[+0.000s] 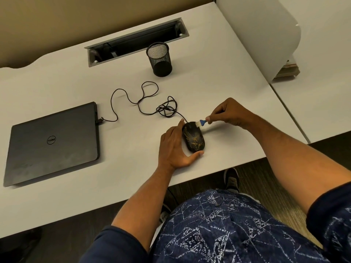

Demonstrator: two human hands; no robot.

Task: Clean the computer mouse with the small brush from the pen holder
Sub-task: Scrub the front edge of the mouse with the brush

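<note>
A black computer mouse [194,138] with gold markings lies on the white desk [218,88] near its front edge. My left hand [173,147] cups it from the left, fingers at its front and thumb at its rear. My right hand [228,113] pinches a small brush [201,123] with a blue neck and white bristles. The bristles touch the front right of the mouse. A black mesh pen holder [159,59] stands upright further back, and it looks empty.
The mouse's black cable [140,100] loops across the desk to a closed dark laptop [52,144] at the left. A cable slot [136,41] opens in the desk behind the pen holder. A white partition [266,31] stands at the right.
</note>
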